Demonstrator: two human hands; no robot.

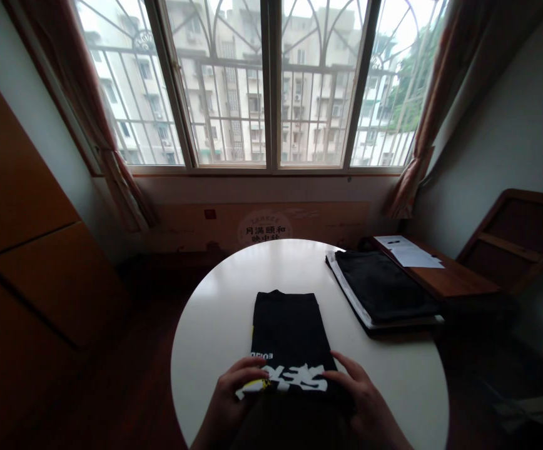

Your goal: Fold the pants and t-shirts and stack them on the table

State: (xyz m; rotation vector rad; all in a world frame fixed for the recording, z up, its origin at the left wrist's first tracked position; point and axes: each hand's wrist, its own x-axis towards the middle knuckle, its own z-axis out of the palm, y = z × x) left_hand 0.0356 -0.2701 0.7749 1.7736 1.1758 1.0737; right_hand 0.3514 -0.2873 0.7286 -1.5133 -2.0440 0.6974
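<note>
A black folded garment (288, 331) with white and yellow print lies on the round white table (215, 325) in front of me. My left hand (234, 390) rests on its near left corner, fingers curled over the printed edge. My right hand (363, 397) lies on its near right corner, fingers bent and pressed onto the cloth. The near end of the garment is hidden in shadow under my wrists.
A stack of folded dark and white clothes (384, 287) sits at the table's right edge. Beyond it a wooden desk (445, 278) holds white papers (410, 253). A barred window (266, 81) with curtains is ahead, a wooden cabinet (27, 250) at left.
</note>
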